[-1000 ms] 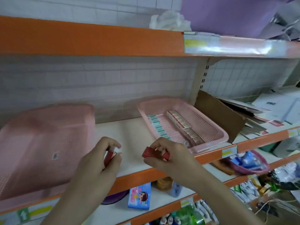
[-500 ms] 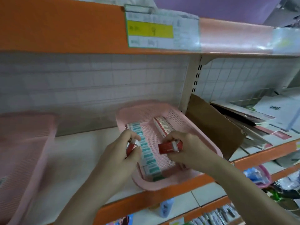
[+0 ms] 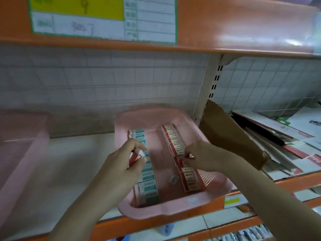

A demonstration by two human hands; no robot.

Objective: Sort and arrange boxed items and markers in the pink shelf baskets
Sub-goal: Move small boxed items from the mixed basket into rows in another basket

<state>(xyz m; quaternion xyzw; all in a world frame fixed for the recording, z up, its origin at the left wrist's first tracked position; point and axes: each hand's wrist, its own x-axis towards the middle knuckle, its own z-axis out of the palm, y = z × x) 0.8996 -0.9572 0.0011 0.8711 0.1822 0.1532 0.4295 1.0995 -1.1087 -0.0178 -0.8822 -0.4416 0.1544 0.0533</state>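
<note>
**Ana:** Head view first, taking the pink basket (image 3: 173,211) in the middle of the shelf (image 3: 60,171) as the landmark. Far to its left, what's that?

**Ben:** A second pink basket (image 3: 19,153), blurred, well apart from the landmark. Nothing in it can be made out.

**Ana:** And the left hand (image 3: 121,164)?

**Ben:** It sits over the landmark basket's left side, fingers curled round a small red box (image 3: 134,156). My guess is it's kept in reserve there, close to where it will go.

**Ana:** Below it?

**Ben:** A row of teal-and-white boxes (image 3: 147,180) runs along the basket's left wall, front to back. One kind per row, so the sorting reads at a glance.

**Ana:** Then the right side?

**Ben:** A row of red-and-white boxes (image 3: 175,145) along the right wall. There's a small pale scrap (image 3: 174,179) on the mesh floor between the rows; I can't tell what it is.

**Ana:** The right hand (image 3: 203,157)?

**Ben:** Fingers bent and pinching something red and small in the middle of that red row, probably seating a box in a gap. The grasped thing is mostly hidden.

**Ana:** Right of the basket?

**Ben:** A brown cardboard sheet (image 3: 231,136) leans beside it, just past the shelf upright.
</note>
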